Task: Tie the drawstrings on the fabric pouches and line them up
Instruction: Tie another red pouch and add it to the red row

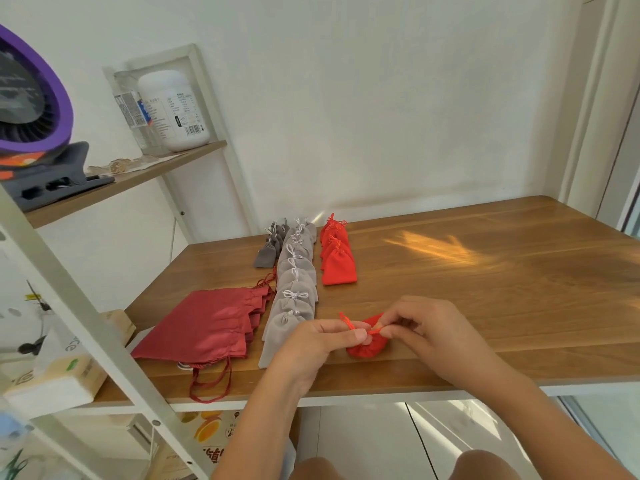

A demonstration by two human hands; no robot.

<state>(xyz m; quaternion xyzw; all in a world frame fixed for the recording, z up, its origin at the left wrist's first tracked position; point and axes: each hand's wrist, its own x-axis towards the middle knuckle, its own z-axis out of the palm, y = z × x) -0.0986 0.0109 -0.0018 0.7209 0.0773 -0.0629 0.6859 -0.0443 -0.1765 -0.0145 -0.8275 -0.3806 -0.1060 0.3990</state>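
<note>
One pouch (367, 348) sits between left hand (311, 341), right hand (427, 323).

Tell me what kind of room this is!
Probably a room at home, used as a little craft corner. A wooden table stands against a plain white wall, a shelf beside it holds a white bottle and a purple fan, and the left hand and right hand tie a red pouch.
</note>
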